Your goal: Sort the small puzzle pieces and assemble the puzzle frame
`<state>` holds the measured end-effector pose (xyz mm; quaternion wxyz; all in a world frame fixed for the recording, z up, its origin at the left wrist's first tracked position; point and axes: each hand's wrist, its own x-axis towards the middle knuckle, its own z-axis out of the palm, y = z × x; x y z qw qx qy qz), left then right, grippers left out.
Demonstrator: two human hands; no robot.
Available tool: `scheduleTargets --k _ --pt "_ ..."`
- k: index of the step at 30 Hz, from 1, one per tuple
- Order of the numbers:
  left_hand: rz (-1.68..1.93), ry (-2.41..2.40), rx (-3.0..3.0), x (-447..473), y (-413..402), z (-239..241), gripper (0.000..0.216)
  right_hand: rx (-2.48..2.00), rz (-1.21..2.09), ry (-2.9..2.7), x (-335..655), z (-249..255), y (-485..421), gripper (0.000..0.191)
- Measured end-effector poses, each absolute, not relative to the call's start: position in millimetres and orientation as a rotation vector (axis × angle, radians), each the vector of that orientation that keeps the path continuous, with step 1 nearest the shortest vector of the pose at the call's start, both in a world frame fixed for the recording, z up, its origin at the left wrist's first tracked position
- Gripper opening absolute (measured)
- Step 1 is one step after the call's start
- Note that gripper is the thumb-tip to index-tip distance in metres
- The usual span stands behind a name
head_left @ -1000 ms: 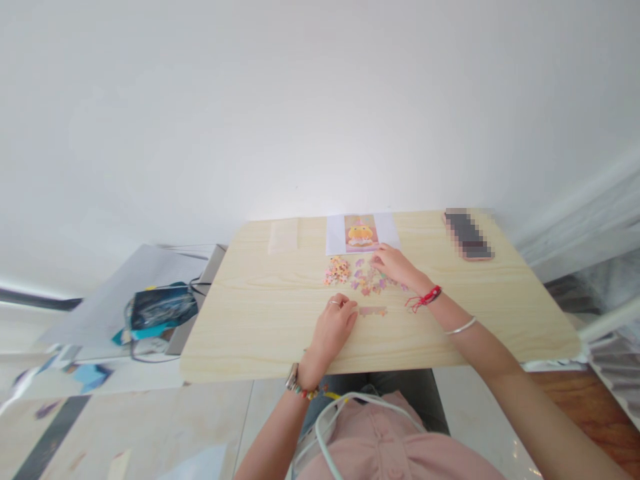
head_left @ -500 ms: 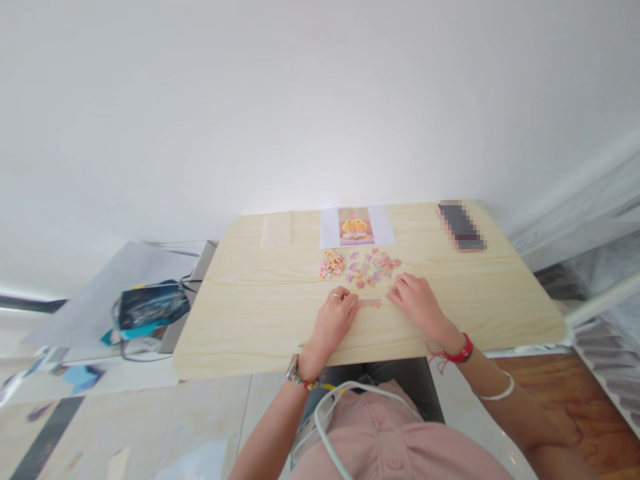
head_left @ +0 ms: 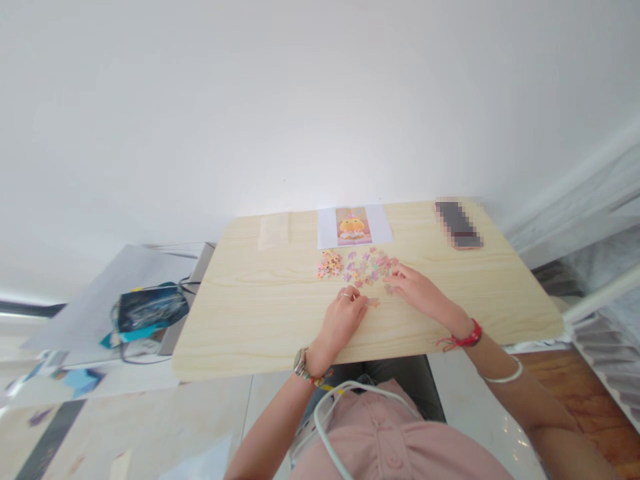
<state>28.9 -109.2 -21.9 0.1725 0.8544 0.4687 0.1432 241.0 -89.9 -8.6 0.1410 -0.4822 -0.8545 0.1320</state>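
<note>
On the pale wooden table (head_left: pixel 240 300), puzzle pieces lie in 2 groups: a dense heap (head_left: pixel 329 265) to the left and a looser scatter (head_left: pixel 367 269) beside it, both just below a white sheet (head_left: pixel 355 227) printed with a yellow figure. Nearer the person, a short joined strip (head_left: pixel 373 303) lies partly hidden by the left hand (head_left: pixel 344 318), whose fingers curl over its left end; whether they grip it, I cannot tell. The right hand (head_left: pixel 419 291) has its fingertips bent at the scatter's right edge; whether they pinch a piece is unclear. A blurred phone (head_left: pixel 457 225) lies at the far right.
</note>
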Motion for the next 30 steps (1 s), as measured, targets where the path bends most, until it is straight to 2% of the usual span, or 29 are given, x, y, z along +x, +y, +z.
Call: scheduleTargets --k 7,11,19,30 --pt "0.369 1.318 2.490 32 -112 -25 0.016 -1.067 0.270 -2.821 245 -4 -59 0.014" --pt "0.302 1.329 2.570 29 -120 -29 0.020 -1.033 0.165 -2.889 247 -8 -57 0.005" --pt "0.228 1.325 2.604 31 -126 -26 0.024 -1.173 0.029 -2.901 247 -12 -85 0.013" --pt "0.182 1.386 2.667 38 -130 -30 0.029 -1.179 -0.080 -2.884 234 -14 -92 0.013"
